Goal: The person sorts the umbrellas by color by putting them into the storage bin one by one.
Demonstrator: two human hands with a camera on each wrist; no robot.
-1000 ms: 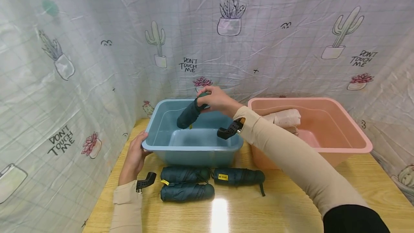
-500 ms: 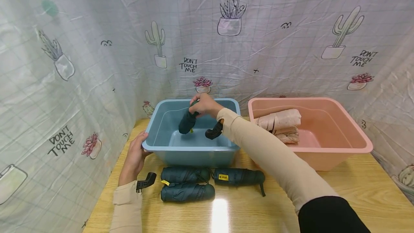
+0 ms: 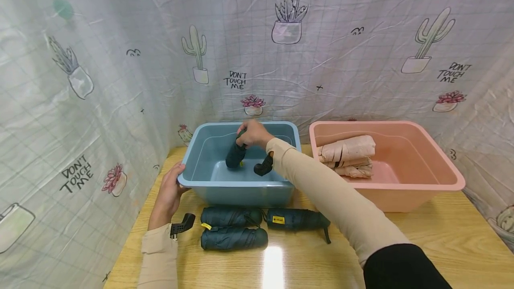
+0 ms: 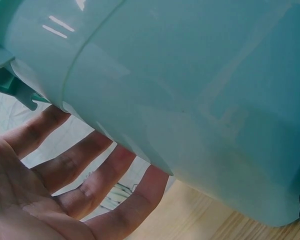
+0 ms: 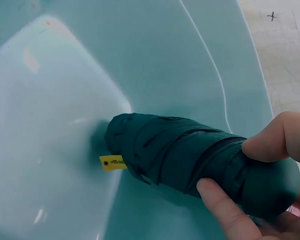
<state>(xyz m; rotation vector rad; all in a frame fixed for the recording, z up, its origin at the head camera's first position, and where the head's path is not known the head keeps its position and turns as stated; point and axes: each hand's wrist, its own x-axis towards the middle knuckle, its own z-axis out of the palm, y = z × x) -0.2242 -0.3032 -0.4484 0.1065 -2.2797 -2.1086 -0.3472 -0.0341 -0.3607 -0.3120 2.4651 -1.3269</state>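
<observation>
Hands [image 3: 168, 191] [image 3: 255, 134] apart, left against blue tub [image 3: 241, 194], right round tilted umbrella [image 5: 175, 151]

And there's a creased, pale gridded curtain [image 3: 241, 26] behind, potted cacti [image 3: 432, 35] printed across it; below, a wood-grain table [image 3: 225, 271] catching a bright white glare [image 3: 273, 264].

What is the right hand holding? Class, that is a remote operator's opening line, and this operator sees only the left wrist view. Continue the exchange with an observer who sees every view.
Observer: The right hand holds a dark folded umbrella.
Operator: Where is its lower end?
Observer: Down inside the blue tub.
Operator: Is there a second tub anywhere?
Observer: Yes, a pink tub stands to the right of the blue one, on the person's right side.
</observation>
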